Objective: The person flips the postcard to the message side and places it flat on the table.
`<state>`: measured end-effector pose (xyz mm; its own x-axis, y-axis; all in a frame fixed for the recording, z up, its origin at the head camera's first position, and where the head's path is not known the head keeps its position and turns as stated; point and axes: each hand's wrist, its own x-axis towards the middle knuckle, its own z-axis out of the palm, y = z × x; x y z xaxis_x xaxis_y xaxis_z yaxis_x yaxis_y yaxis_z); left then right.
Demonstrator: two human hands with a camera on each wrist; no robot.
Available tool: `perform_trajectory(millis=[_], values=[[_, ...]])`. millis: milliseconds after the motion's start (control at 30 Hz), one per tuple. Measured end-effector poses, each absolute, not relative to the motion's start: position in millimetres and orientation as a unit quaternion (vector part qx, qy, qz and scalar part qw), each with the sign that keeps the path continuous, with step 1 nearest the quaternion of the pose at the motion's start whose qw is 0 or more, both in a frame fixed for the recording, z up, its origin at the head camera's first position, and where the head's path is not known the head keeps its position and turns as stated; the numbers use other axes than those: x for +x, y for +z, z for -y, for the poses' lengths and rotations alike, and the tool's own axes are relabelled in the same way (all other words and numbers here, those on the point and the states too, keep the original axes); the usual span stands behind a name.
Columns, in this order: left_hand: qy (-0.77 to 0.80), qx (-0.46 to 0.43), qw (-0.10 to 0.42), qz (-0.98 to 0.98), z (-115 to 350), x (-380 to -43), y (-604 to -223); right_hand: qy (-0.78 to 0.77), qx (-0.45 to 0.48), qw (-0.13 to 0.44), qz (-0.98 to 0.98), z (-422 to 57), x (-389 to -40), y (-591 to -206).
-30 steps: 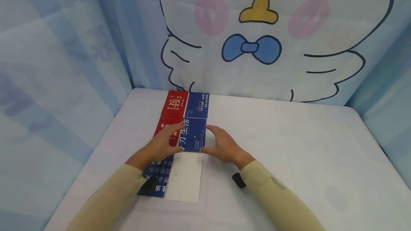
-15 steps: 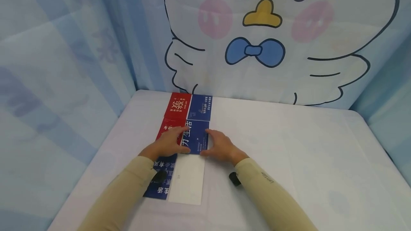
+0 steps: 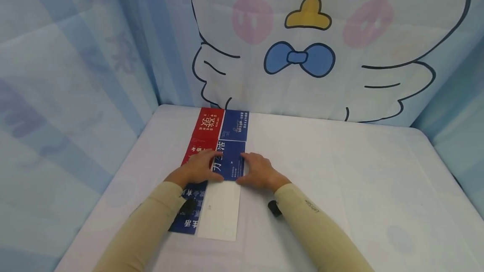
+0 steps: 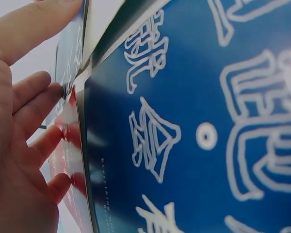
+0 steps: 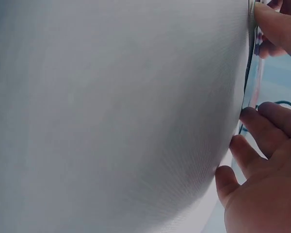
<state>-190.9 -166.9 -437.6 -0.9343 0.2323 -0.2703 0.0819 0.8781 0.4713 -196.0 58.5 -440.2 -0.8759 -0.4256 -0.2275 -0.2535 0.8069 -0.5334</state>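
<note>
In the head view, a blue card [image 3: 231,160] with white characters lies between both hands. My left hand [image 3: 198,167] rests at its left side, thumb on the near edge and fingertips farther up, covering part of a red card [image 3: 193,149]. At the right edge, my right hand [image 3: 261,174] touches the card with thumb and fingertips spread apart. The left wrist view has the left hand [image 4: 24,121] with extended fingers beside a large blue card [image 4: 203,160]. In the right wrist view, the right hand [image 5: 266,170] has its fingertips down on the white cloth [image 5: 111,116].
Above the middle pair lie another red card [image 3: 207,123] and a blue card [image 3: 234,126]. Nearer stand a blue lettered card [image 3: 185,223], partly under the left sleeve, and a blank white card [image 3: 218,213]. Edges meet closely. A printed curtain [image 3: 242,74] hangs behind the table.
Relative to the middle blue card, my left hand has moved slightly right, its thumb now over the near left part. The right hand stays at the right edge. The head view has shifted slightly.
</note>
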Motion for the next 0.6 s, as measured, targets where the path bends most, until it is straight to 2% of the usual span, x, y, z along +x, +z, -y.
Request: perform_trajectory(millis=[600], values=[[0.238, 0.093, 0.173, -0.951, 165.5, -193.4, -428.9, -0.227, -0.205, 0.165, -0.938, -57.4, -194.9, -434.8]])
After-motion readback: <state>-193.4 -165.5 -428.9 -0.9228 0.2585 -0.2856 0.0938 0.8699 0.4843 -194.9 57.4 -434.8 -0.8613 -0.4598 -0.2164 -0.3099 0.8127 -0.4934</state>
